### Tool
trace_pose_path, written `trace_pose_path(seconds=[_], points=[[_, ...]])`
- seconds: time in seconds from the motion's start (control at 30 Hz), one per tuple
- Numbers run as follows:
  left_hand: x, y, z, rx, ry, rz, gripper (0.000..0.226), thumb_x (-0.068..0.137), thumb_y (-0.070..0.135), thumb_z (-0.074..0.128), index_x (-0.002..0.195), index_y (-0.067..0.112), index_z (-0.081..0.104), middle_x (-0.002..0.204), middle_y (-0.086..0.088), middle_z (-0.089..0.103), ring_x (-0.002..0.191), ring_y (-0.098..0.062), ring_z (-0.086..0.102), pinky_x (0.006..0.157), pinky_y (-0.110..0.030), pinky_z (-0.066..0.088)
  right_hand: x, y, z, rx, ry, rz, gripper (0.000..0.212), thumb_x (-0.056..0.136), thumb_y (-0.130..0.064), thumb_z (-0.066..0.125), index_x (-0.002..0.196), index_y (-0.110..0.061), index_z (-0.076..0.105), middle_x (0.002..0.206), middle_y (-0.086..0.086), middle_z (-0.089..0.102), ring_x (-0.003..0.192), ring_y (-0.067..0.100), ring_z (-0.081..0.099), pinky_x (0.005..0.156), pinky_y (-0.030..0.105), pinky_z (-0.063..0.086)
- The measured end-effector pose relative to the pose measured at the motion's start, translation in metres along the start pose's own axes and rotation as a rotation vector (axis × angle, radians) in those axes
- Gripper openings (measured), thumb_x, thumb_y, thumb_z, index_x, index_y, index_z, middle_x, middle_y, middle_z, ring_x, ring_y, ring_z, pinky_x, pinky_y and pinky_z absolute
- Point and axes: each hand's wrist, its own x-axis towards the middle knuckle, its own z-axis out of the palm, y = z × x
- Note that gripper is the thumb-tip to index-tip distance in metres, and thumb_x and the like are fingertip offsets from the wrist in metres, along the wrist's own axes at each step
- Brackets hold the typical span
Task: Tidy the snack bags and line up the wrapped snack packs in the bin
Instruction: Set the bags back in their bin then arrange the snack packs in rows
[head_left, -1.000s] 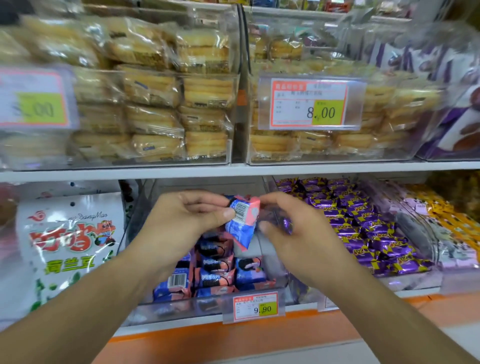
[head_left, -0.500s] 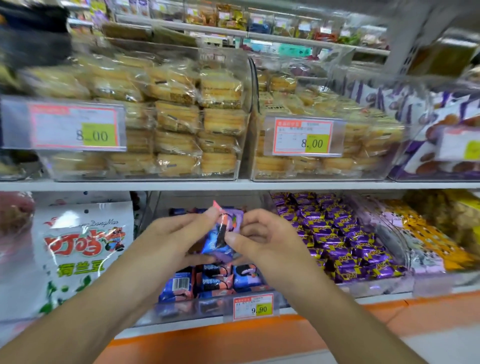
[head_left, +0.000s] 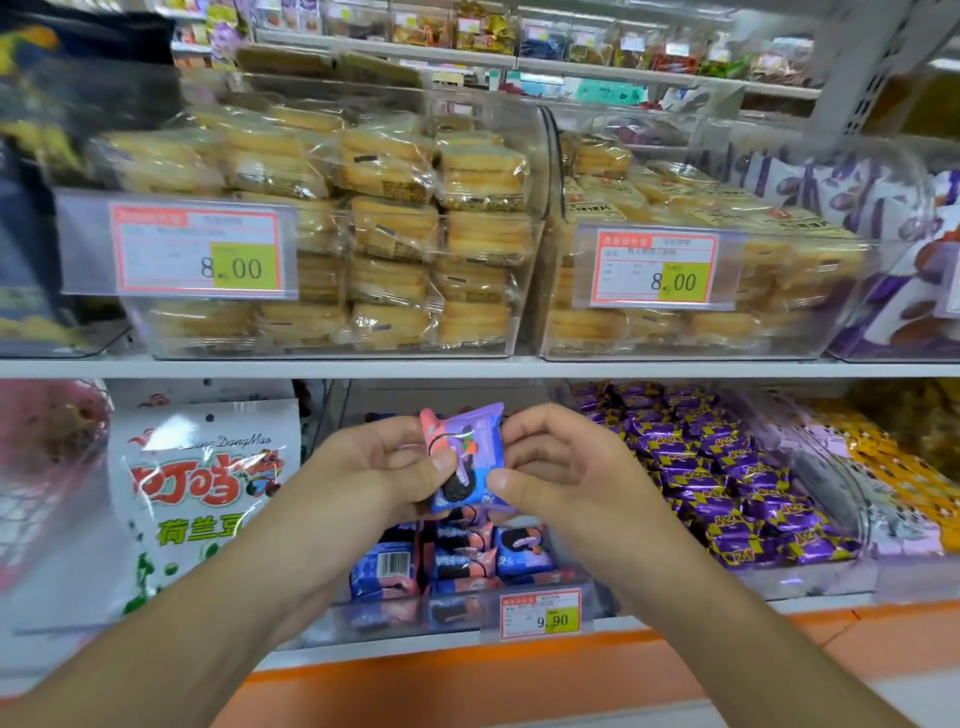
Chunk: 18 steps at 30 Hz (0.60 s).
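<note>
**Blue-and-pink snack pack held in both hands above its bin**

Orange trim runs along the front edge of the lower shelf (head_left: 467, 670), nearest the viewer. Two bare forearms reach up from the bottom corners. The left hand (head_left: 379, 478) and the right hand (head_left: 566, 473) meet in the middle and hold one wrapped snack pack (head_left: 467, 457) upright between them. The left thumb pinches the pack's left edge; the right thumb and curled fingers pinch its right edge. The wrapper is blue and purple with a pink corner and a dark sandwich biscuit printed on it.

Just below the hands, a clear plastic bin (head_left: 363, 618) holds more packs (head_left: 457, 561) of the same kind, some showing barcodes, lying unevenly. A price tag (head_left: 540, 614) on the bin's front reads 9.90.

Left of the bin stands a white snack bag (head_left: 202, 499) with red and green lettering. To the right sits a bin of purple wrapped sweets (head_left: 727, 478), then yellow ones (head_left: 893, 467).

On the shelf above, two clear bins hold stacked golden cakes (head_left: 395, 228) in clear wrap, each bin tagged 8.00.
</note>
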Motion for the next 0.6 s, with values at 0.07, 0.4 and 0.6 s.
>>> trace_pose_path(seconds=[0.07, 0.4, 0.6], points=[[0.001, -0.001, -0.001, 0.009, -0.022, -0.01, 0.015, 0.096, 0.022, 0.074, 0.109, 0.018, 0.08, 0.109, -0.012, 0.081, 0.109, -0.029, 0.076, 0.106, -0.047, 0.053, 0.0, 0.0, -0.002, 0.034, 0.003, -0.005, 0.021, 0.09, 0.003, 0.074, 0.106, -0.01, 0.071, 0.093, 0.019, 0.071, 0.079, 0.024, 0.071, 0.085, 0.059, 0.062], [-0.003, -0.001, 0.007, 0.205, 0.073, 0.036, 0.038, 0.083, 0.02, 0.086, 0.118, 0.03, 0.073, 0.103, -0.003, 0.081, 0.098, -0.018, 0.078, 0.102, -0.044, 0.057, 0.0, 0.001, -0.009, -0.119, -0.091, 0.024, 0.023, 0.092, -0.001, 0.073, 0.103, -0.021, 0.071, 0.086, 0.011, 0.076, 0.085, 0.035, 0.078, 0.081, 0.054, 0.063], [0.014, -0.012, 0.008, 0.439, 0.191, 0.14, 0.021, 0.081, 0.022, 0.088, 0.097, 0.031, 0.077, 0.095, 0.009, 0.079, 0.092, -0.002, 0.073, 0.093, -0.025, 0.058, 0.009, 0.019, -0.028, -0.53, 0.037, -0.058, 0.023, 0.089, -0.013, 0.077, 0.105, -0.028, 0.071, 0.102, -0.011, 0.075, 0.096, 0.0, 0.069, 0.083, 0.013, 0.053]])
